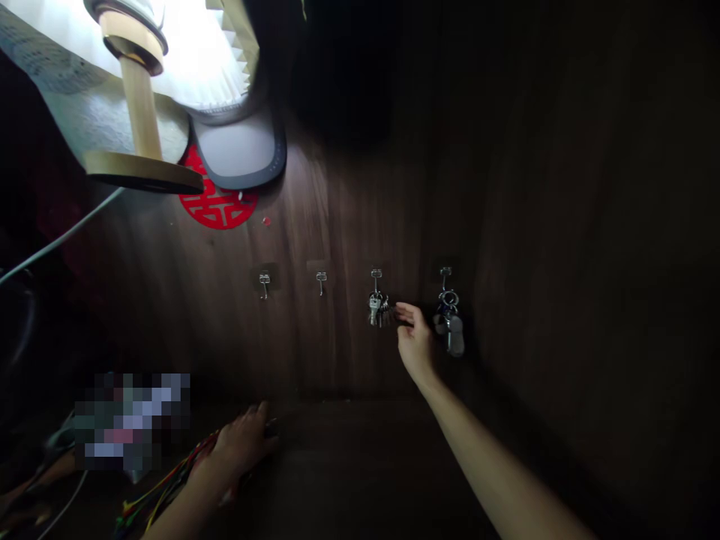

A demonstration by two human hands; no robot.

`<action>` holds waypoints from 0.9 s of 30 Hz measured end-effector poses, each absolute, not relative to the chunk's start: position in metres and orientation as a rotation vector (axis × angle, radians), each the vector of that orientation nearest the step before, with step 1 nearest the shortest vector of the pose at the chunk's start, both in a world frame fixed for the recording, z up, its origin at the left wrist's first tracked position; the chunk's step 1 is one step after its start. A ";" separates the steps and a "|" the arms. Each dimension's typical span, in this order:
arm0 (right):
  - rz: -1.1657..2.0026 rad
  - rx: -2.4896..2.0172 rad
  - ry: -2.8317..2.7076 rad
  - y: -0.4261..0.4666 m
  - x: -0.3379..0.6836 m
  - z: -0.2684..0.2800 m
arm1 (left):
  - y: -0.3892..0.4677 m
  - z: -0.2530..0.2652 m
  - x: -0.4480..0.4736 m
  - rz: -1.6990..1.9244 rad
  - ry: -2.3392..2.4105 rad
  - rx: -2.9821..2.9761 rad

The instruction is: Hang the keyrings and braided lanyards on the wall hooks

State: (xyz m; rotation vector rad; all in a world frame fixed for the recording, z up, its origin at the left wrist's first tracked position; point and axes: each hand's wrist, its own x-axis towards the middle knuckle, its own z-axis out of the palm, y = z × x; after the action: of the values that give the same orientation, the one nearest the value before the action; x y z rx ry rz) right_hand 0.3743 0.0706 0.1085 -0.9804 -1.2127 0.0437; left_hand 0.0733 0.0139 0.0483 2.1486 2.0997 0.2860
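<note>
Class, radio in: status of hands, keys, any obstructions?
Right hand: fingers near key bunch, contact unclear. Left hand: by coloured wires. Key bunch: hanging on hook. Nothing visibly blocking.

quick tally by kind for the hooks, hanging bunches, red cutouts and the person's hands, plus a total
Hooks: 4
Hanging bunches: 2
Red cutout: 1
Hands, left and right: 2
Total: 9
</note>
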 end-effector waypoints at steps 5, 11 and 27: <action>0.455 -0.963 -1.180 0.085 0.375 0.112 | 0.044 0.103 0.146 0.924 1.445 2.240; 0.591 -0.980 -1.315 0.074 0.377 0.124 | 0.077 0.162 0.249 1.386 1.058 1.632; -0.476 -1.331 -1.826 0.042 0.413 0.184 | 0.079 0.164 0.292 1.245 0.710 1.190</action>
State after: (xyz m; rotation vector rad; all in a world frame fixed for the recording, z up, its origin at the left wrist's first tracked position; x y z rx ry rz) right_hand 0.4125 0.0420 0.1839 -1.3313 -1.8260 -0.4757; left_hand 0.2923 0.0794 0.1643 1.1901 0.7105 1.2447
